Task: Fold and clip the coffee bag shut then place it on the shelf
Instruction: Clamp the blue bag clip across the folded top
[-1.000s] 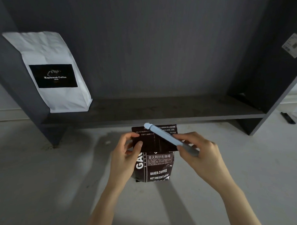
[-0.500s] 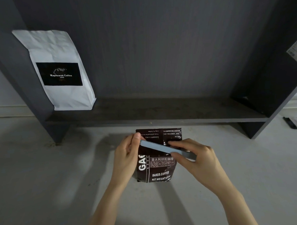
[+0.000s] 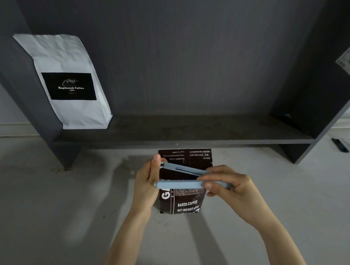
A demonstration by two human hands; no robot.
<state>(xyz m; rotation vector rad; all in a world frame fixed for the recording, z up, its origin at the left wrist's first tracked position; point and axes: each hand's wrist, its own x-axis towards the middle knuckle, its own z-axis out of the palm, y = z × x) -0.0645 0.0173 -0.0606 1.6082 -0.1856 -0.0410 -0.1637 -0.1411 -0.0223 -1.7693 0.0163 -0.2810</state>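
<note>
A dark brown coffee bag (image 3: 187, 203) with white print stands on the pale floor in front of the shelf, its top part folded over. A light blue bag clip (image 3: 180, 184) lies across the bag, its two arms spread apart in a narrow V. My left hand (image 3: 147, 185) grips the bag's left side, with the thumb on the tip of the clip's upper arm. My right hand (image 3: 229, 185) pinches the clip at its hinge end on the right. The dark grey shelf board (image 3: 190, 131) runs just behind the bag.
A white coffee bag (image 3: 69, 82) with a black label leans at the shelf's left end. Dark side panels (image 3: 317, 87) close the shelf at both ends. A small black object (image 3: 340, 145) lies on the floor at the far right.
The clip came down from a raised slant onto the bag, and its arms have now spread apart. My left thumb moved onto the upper arm's tip.
</note>
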